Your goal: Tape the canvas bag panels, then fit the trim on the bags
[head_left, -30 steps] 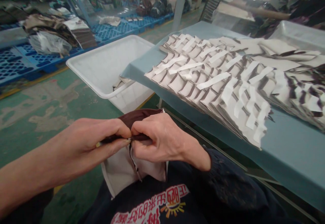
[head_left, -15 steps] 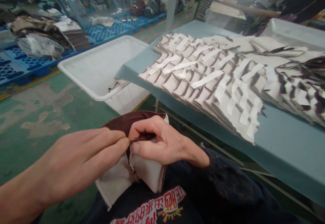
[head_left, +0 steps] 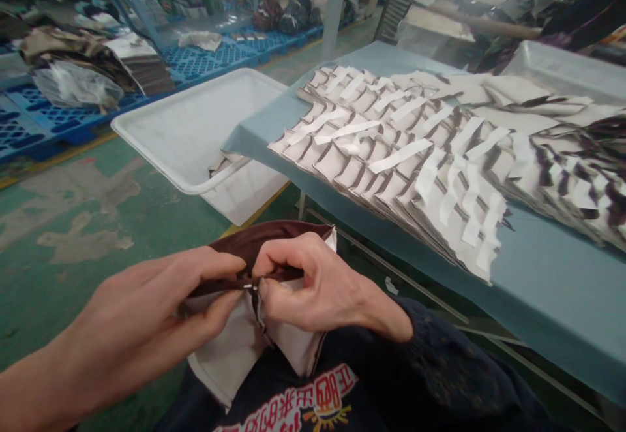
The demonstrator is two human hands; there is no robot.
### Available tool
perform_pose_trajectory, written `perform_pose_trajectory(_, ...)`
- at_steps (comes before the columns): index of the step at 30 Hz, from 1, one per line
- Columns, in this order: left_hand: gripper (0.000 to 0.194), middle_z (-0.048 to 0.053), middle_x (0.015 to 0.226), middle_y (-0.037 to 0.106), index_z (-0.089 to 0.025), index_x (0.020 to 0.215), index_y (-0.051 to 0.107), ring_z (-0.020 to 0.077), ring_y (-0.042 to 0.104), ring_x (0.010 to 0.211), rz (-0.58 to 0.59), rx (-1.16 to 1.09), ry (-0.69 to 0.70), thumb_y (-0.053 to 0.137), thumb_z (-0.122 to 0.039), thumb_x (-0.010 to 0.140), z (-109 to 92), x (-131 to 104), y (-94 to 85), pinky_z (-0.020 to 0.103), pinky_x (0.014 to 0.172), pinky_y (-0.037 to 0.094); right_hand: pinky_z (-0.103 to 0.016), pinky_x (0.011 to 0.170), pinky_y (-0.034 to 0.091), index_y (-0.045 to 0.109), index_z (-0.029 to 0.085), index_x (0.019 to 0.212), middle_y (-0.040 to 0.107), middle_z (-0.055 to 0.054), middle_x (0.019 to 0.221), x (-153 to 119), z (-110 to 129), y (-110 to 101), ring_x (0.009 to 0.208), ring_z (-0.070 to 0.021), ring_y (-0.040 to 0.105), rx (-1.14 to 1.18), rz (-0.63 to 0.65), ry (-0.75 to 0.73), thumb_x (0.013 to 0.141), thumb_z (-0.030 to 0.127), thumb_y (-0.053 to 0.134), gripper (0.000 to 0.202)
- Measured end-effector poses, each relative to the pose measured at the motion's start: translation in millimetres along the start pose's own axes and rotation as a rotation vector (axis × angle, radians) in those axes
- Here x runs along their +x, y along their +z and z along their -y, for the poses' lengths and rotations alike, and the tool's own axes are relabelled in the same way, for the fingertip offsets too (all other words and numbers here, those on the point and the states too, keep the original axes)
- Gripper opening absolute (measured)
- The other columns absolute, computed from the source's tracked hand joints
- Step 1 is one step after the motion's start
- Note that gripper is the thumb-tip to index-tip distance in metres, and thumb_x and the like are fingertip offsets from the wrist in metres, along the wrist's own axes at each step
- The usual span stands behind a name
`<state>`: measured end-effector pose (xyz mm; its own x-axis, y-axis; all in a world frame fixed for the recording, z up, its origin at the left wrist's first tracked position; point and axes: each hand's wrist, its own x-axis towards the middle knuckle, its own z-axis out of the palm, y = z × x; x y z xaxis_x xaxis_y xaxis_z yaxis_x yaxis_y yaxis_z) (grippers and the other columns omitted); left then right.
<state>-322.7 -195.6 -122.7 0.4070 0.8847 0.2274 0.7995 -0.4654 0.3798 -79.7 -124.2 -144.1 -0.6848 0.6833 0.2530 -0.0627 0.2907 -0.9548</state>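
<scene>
In the head view, two bare hands meet over one sewn fabric piece [head_left: 225,350], held in front of the wearer's dark top [head_left: 381,393], low in the middle. The left hand [head_left: 159,308] is almost closed, thumb below and fingers above, with the brown edge between them. The right hand [head_left: 315,285] is curled into a tight pinch on the same edge, its fingertips just beside the left ones. One small shiny bit [head_left: 248,286] shows between the fingertips; it may be a zip part, but it is too small to be sure. The piece is smooth, off-white cloth on its lower panels, with a curved brown band along the top.

To the right stands one worktop with a smooth blue-grey cover [head_left: 552,282]. On it lie two broad overlapping piles: the near pile [head_left: 332,169] of off-white pieces, with more than ten flat white strips [head_left: 401,156] across it, and a darker-edged pile [head_left: 525,187] beyond. One white plastic tub [head_left: 166,125], rectangular with a rounded rim, stands beside the worktop on the worn green floor [head_left: 98,190]. Behind, blue lattice pallets [head_left: 190,63] carry one crinkled clear bag [head_left: 75,86].
</scene>
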Motion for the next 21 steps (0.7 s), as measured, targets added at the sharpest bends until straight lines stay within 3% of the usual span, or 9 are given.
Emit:
perform_pose_trajectory(3, 0.016, -0.01, 0.093, 0.083, -0.031, 0.117, 0.072, 0.0074, 0.075, 0.07, 0.06, -0.153, 0.024, 0.056, -0.032, 0.114, -1.2, 2.6, -6.7, 0.016, 0.066, 0.051, -0.022, 0.053, 0.034, 0.059, 0.021, 0.074, 0.051, 0.008, 0.062, -2.7, 1.1, 1.7, 0.053, -0.0069, 0.042, -0.149, -0.033, -0.071, 0.079, 0.018, 0.056, 0.007)
perform_pose_trajectory(8, 0.03, -0.007, 0.096, 0.083, -0.029, 0.11, 0.072, 0.0089, 0.081, 0.084, 0.15, -0.209, 0.133, 0.045, -0.026, 0.121, 6.9, 9.4, -7.9, 0.016, 0.077, 0.055, -0.023, 0.055, 0.037, 0.063, 0.021, 0.079, 0.058, 0.007, 0.065, -3.2, -1.9, 10.4, 0.054, -0.008, 0.048, -0.359, -0.091, -0.21, 0.082, 0.017, 0.054, 0.01)
perform_pose_trajectory(14, 0.045, -0.003, 0.065, 0.068, -0.026, 0.084, 0.061, 0.0159, 0.066, 0.053, -0.079, 0.177, 0.349, 0.036, -0.021, 0.121, 6.3, 6.0, 6.7, 0.032, 0.053, 0.045, -0.022, 0.053, 0.035, 0.057, 0.023, 0.075, 0.051, 0.009, 0.061, -0.5, -4.9, 17.2, 0.05, -0.0069, 0.042, -0.323, -0.126, -0.189, 0.08, 0.016, 0.054, 0.008)
perform_pose_trajectory(18, 0.026, -0.005, 0.069, 0.067, -0.026, 0.1, 0.061, 0.0163, 0.064, 0.054, -0.209, 0.12, 0.336, 0.045, -0.021, 0.119, 17.9, -1.8, 23.4, 0.032, 0.057, 0.044, -0.021, 0.053, 0.037, 0.058, 0.023, 0.075, 0.054, 0.008, 0.062, 2.2, -10.4, 20.4, 0.051, -0.0075, 0.043, -0.293, -0.107, -0.151, 0.081, 0.02, 0.056, 0.008)
perform_pose_trajectory(21, 0.017, -0.005, 0.076, 0.072, -0.027, 0.111, 0.062, 0.0172, 0.069, 0.059, -0.203, 0.036, 0.3, 0.048, -0.022, 0.119, 29.4, -3.6, 29.0, 0.031, 0.061, 0.046, -0.022, 0.056, 0.04, 0.063, 0.023, 0.08, 0.061, 0.006, 0.066, 2.7, -13.9, 18.5, 0.054, -0.0091, 0.049, -0.35, -0.076, -0.118, 0.084, 0.02, 0.059, 0.006)
